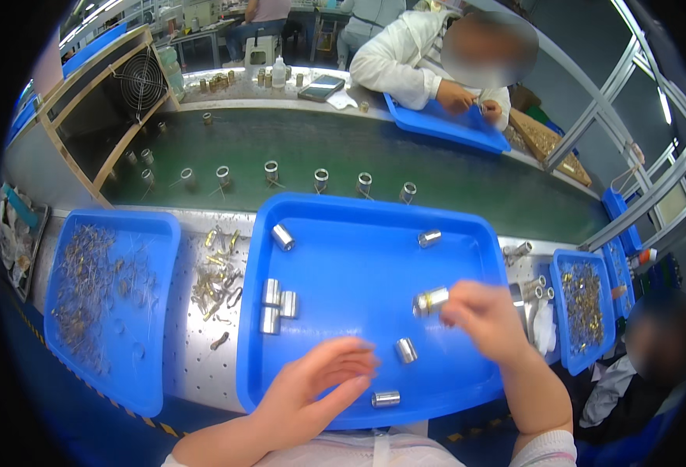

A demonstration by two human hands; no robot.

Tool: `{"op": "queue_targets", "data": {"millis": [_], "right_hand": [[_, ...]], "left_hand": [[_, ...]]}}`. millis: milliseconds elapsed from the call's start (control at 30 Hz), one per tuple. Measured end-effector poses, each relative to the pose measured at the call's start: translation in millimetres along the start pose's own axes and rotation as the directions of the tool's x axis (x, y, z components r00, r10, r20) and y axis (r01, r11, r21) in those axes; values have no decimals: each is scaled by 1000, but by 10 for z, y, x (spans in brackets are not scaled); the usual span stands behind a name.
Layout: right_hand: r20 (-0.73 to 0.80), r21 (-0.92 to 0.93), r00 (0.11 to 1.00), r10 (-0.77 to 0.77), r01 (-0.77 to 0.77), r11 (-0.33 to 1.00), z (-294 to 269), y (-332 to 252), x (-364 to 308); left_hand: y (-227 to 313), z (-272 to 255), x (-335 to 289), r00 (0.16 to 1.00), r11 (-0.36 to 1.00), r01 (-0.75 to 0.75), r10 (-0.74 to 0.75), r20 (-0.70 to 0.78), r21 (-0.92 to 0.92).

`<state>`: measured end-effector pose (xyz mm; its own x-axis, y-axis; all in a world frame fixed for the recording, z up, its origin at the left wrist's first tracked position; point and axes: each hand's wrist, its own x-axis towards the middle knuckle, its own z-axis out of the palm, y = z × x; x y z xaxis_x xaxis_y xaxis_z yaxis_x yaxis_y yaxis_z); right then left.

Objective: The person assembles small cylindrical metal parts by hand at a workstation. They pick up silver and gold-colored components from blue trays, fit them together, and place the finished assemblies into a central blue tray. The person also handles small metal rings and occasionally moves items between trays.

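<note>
My right hand (483, 317) is over the right part of the large blue tray (335, 350), its fingers closed at the end of a shiny metal cylinder (428, 301) with a yellowish band round it. Lower and more to the middle, my left hand (323, 375) is curved, thumb apart from the fingers, with nothing visible in it. Below the right hand lies a loose metal cylinder (407, 350), and another cylinder (386, 399) rests at the tray's near edge. Three cylinders (271, 320) sit grouped at the left side. Single ones lie at the upper left (283, 237) and upper right (430, 238).
A green conveyor belt (483, 187) beyond the tray carries a row of metal cylinders with thin wires. At left, a blue tray (164, 311) holds wiry bits; loose brass-coloured pieces (218, 284) lie beside it. Another parts tray (565, 350) is at right. A co-worker (405, 58) sits opposite.
</note>
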<state>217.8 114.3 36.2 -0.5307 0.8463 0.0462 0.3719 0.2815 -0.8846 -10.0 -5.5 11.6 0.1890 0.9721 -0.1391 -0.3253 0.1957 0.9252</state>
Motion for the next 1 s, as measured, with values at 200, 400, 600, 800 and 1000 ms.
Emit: {"op": "queue_targets", "data": {"millis": [200,400,600,800,1000], "right_hand": [[-86,-17,975,-206,205,979,295,34,-623],[-167,25,954,-248,255,967,461,145,-766],[-198,323,978,-73,135,937,529,238,-842],[-282,266,947,-153,230,936,562,235,-855],[-309,178,920,-241,305,936,555,279,-853]], "left_hand": [[-173,273,155,988,995,96,-93,121,-22],[-244,308,109,995,990,27,-40,88,139],[-278,360,90,961,870,-278,248,126,407],[-323,416,95,969,903,-248,236,78,351],[-299,405,112,997,991,-41,33,67,125]]}}
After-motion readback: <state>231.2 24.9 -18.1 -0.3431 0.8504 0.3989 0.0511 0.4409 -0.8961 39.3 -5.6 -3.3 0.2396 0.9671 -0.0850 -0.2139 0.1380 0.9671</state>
